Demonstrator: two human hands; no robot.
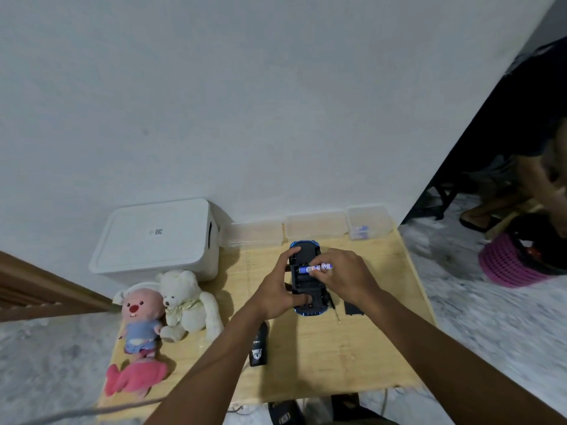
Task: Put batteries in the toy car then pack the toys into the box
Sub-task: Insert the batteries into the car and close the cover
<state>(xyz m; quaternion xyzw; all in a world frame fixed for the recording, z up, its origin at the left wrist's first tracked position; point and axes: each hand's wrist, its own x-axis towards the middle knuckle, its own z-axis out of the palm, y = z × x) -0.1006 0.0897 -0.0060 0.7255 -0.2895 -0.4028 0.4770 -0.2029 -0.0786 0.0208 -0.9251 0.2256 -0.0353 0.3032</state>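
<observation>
1. Two hands on the job: left hand grips the toy car, fingers curled over its far left edge and thumb pressing the near end. Right hand pinches a battery at the fingertips, right over the open bay.
2. Car lies belly-up mid table, black underside facing the camera, blue body underneath, pinned by the left hand.
3. Car handling, my read: hard plastic shell, light and stiff. It probably slides on its smooth roof, so it needs that side clamp. Hold by the chassis edges, not the wheels, which would roll.
4. Battery looks small, smooth and round, so likely to slip or roll. Pinch it mid-barrel, tip one end into the spring side, then push flat. Polarity marks are too small to read.
5. Loose bits just right of the car: black cover and thin screwdriver. Cover is flat, so pick it up by the edges.
6. For packing: pink plush and white bear lie at left, touching each other. Both look soft, light and squashy, so grab anywhere on the body. Remote lies by the left forearm. It's rigid, so take it across the width.
7. Box sits far left against the wall, lid on. Rigid plastic, so lift the lid at its rim.
8. Risk: battery pops out if the spring end isn't seated.
</observation>
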